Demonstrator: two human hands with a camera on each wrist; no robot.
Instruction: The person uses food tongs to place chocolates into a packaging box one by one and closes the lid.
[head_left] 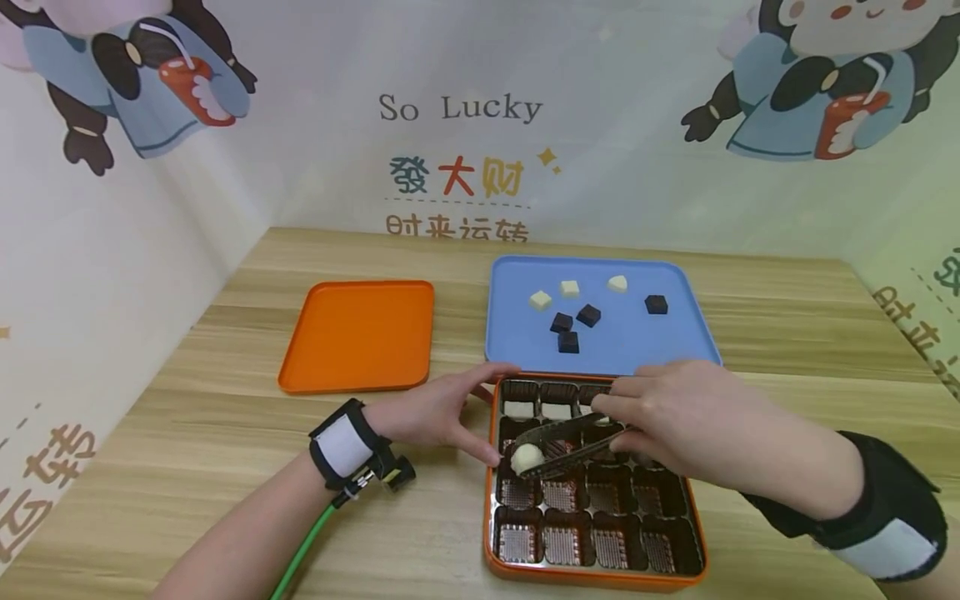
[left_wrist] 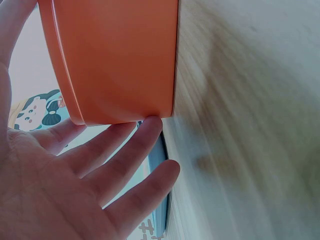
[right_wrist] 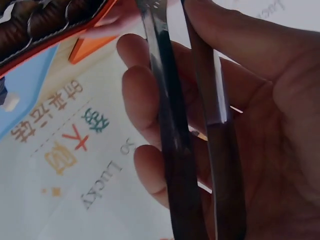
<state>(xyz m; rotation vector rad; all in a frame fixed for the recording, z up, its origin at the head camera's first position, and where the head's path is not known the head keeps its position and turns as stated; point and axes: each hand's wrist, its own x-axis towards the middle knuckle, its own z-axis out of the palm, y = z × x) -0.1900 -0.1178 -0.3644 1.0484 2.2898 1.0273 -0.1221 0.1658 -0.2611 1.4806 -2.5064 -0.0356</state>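
Note:
My right hand [head_left: 675,417] grips metal tongs [right_wrist: 172,125], with the thumb on one arm and the fingers along the other. Between the tong tips is a white chocolate ball [head_left: 527,459], over the left column of an orange-rimmed box [head_left: 592,577]. A brown plastic insert [head_left: 564,546] divides the box into small compartments. White pieces [head_left: 557,411] sit in its back row. My left hand [head_left: 438,408] touches the box's back left corner, thumb along the left side. In the left wrist view its fingers are spread and nearly straight, some fingertips against the orange wall.
Behind the box lies a blue tray [head_left: 517,354] with several dark chocolate pieces [head_left: 588,315] and a few white ones [head_left: 570,288]. An orange tray [head_left: 360,333] is at the back left on the wooden table [head_left: 217,400]. A printed cloth [head_left: 600,200] stands around the table.

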